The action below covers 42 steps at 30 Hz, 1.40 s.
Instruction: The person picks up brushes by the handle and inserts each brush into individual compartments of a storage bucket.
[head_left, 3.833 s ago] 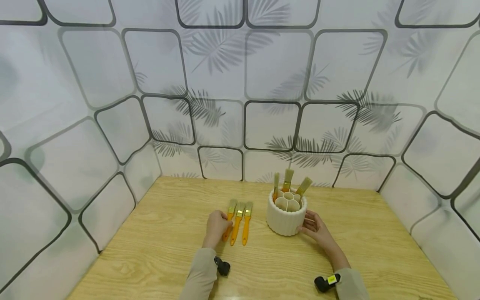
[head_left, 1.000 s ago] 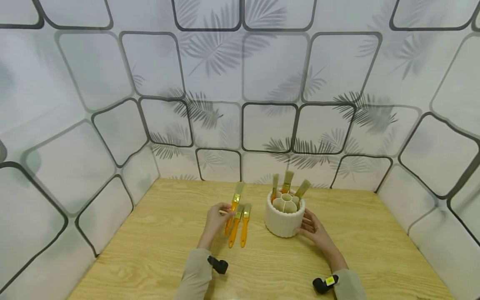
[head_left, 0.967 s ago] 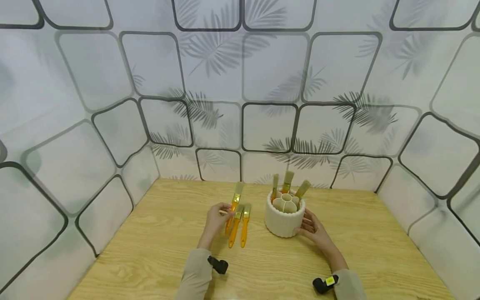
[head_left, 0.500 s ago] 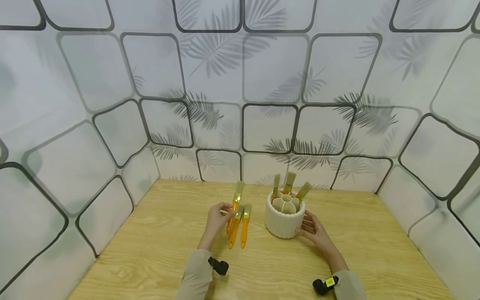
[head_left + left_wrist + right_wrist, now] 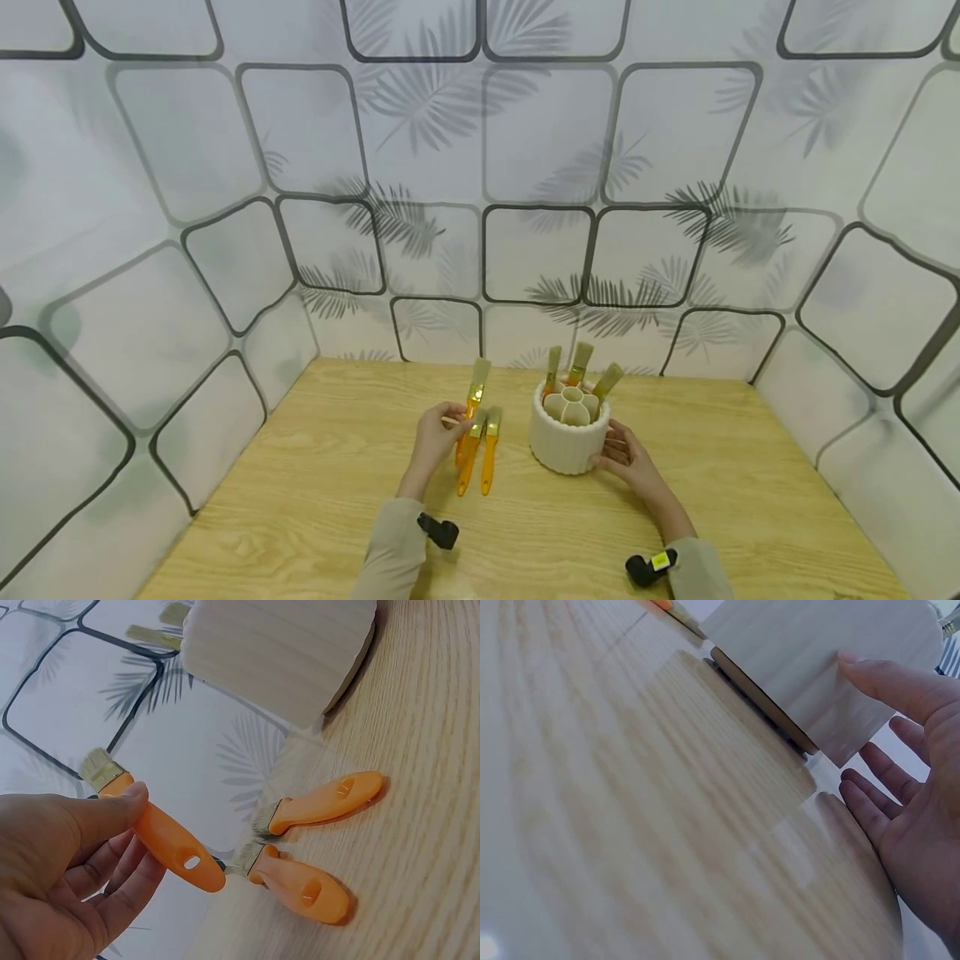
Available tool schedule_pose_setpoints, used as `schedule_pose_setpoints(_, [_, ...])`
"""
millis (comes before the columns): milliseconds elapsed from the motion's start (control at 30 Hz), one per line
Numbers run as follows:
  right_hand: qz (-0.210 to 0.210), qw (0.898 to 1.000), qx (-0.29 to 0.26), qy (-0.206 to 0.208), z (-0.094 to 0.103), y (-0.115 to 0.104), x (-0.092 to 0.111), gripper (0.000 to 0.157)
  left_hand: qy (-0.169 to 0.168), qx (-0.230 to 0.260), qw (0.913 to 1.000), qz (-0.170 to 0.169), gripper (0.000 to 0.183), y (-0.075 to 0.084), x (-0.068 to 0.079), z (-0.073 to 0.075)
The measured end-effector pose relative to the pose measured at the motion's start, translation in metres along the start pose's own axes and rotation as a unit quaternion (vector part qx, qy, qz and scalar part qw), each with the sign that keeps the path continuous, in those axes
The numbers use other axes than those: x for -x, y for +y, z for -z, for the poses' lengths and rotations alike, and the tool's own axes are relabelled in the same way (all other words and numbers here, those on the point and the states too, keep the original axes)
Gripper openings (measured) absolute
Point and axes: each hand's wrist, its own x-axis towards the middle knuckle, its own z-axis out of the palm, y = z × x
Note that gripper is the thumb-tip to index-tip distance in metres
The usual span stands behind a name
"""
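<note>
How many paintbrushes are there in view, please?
6: one paintbrush in the left hand, two brushes on the table, three bristle-up brushes in the white holder. No others show.

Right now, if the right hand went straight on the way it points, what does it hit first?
The white brush holder. The right hand appears to touch its side, so contact would likely be immediate, though depth there is hard to judge.

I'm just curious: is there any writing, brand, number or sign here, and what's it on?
No readable text anywhere.
Yellow sticker on the black gadget at the right sleeve: too small to read.
Brushes and white pot: no lettering seen.
Wall: only outlines and leaves.
</note>
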Motion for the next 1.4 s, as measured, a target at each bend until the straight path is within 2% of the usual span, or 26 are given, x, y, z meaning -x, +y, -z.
schedule_pose_setpoints(500, [-0.020, 1.000, 0.013, 0.000, 0.0009, 0.0019, -0.0010, 0.075, 0.005, 0.014, 0.9998, 0.013, 0.016, -0.0004, -0.0007, -0.0024])
schedule_pose_setpoints(767, [-0.021, 1.000, 0.001, -0.002, 0.0005, 0.0016, -0.0007, 0.074, -0.005, 0.028, 0.9994, 0.021, 0.019, -0.0004, -0.0003, -0.0030])
schedule_pose_setpoints(1100, [-0.013, 1.000, 0.009, -0.008, 0.0006, 0.0003, -0.0007, 0.071, -0.008, 0.027, 0.9995, 0.017, 0.018, 0.0001, -0.0005, -0.0029])
schedule_pose_setpoints(1400, [0.013, 1.000, 0.014, -0.020, 0.0021, 0.0020, -0.0012, 0.067, -0.004, 0.022, 0.9997, 0.013, 0.017, 0.0006, -0.0005, -0.0026])
